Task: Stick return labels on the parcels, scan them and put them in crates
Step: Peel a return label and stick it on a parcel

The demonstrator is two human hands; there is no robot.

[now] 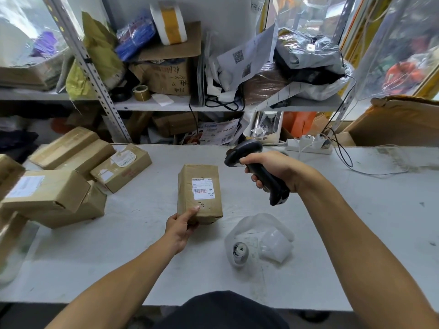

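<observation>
A brown taped parcel (200, 210) lies on the white table (133, 245) at the centre, with a white barcode label (203, 188) stuck on its top. My left hand (181, 225) grips the parcel's near left corner, thumb on top. My right hand (273, 169) holds a black barcode scanner (257, 168) above and right of the parcel, its head turned toward the label. A label roll (240, 250) lies in a clear plastic bag (273, 243) on the table, near right of the parcel.
Several brown cardboard parcels (71, 176) are piled on the table's left side. A white power strip (308, 143) with cables sits at the table's far edge. Cluttered metal shelves (180, 104) stand behind. A large open cardboard box (399, 122) is at the right.
</observation>
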